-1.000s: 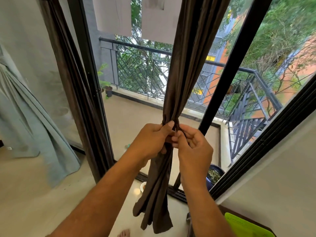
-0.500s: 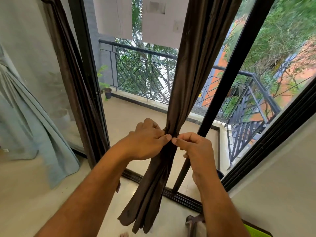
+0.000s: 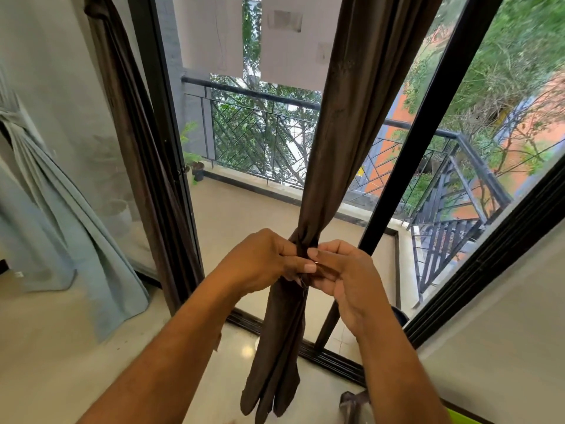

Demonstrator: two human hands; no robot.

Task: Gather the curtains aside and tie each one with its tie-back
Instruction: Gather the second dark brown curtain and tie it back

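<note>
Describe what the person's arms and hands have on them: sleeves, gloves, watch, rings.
Both forearms are bare as far as the frame shows, no sleeve in view. The left hand and the right hand wear no gloves. No watch or band shows at either wrist, and no ring is visible.

No legible text, labels, brands, numbers or signs observed in the head view. Surfaces checked: brown curtain (image 3: 342, 142), balcony railing (image 3: 275, 101), orange building (image 3: 388, 154) beyond it, pale wall panels (image 3: 293, 41) above. The panels carry faint grey rectangular patches, no characters resolvable. A small yellow patch (image 3: 360, 172) shows against the orange building; too small and blurred to read.
</note>
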